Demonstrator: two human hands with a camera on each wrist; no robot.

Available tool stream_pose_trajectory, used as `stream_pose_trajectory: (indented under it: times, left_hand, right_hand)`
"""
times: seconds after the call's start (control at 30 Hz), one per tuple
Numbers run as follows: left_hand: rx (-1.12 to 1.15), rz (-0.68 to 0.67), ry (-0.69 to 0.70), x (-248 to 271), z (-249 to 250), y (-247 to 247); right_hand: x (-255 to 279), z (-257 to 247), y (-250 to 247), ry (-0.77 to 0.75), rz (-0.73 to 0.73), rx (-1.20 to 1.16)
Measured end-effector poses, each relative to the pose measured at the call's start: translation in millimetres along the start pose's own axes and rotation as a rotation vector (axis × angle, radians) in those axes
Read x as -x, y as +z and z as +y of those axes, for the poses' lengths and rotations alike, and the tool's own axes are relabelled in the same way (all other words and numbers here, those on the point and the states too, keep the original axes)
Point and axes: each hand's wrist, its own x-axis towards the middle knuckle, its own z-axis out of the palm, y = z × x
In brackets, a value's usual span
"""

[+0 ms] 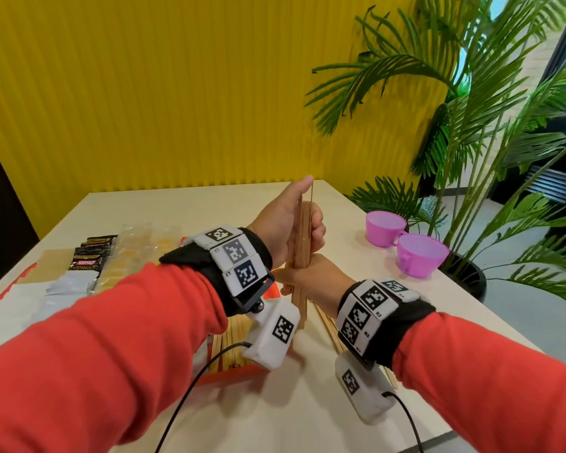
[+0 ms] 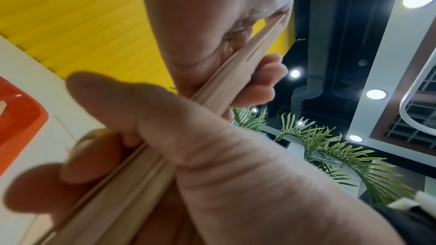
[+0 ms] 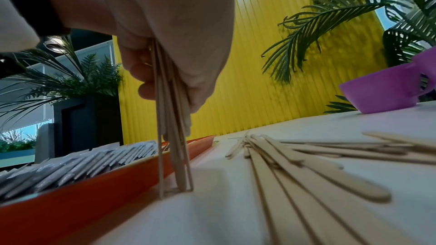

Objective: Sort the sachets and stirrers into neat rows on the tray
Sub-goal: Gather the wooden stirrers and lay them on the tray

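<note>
From the head view, a pale table (image 1: 190, 204) meets a ribbed yellow wall (image 1: 177, 93). Our left hand (image 1: 285, 223) and right hand (image 1: 314, 276) both curl round an upright bundle of wooden stirrers (image 1: 303, 237) beside the orange tray (image 1: 236, 376) of sachets (image 1: 89, 256); bare tabletop lies nearer us.

The left wrist view shows fingers (image 2: 266, 81) wrapped round the bundle.

In the right wrist view, its lower ends touch the table against the tray's rim, with loose stirrers (image 3: 306, 165) and a purple cup (image 3: 382, 92) rightward.

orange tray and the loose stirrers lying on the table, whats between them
The upright bundle of stirrers, its lower ends on bare table, beside the orange tray; loose stirrers lie right. Right wrist view.
</note>
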Motion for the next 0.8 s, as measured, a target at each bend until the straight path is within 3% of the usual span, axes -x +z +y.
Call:
stream_pose_trajectory:
  times: [0.3, 0.8]
  left_hand:
    - [-0.029, 0.089, 0.026, 0.1, -7.4, 1.4]
    - [-0.142, 0.101, 0.105, 3.7, -14.4, 0.3]
  right_hand:
    - [-2.8, 2.8, 0.7, -0.018, -0.037, 0.0]
    - [-2.8, 3.1, -4.0, 0.012, -0.036, -0.016]
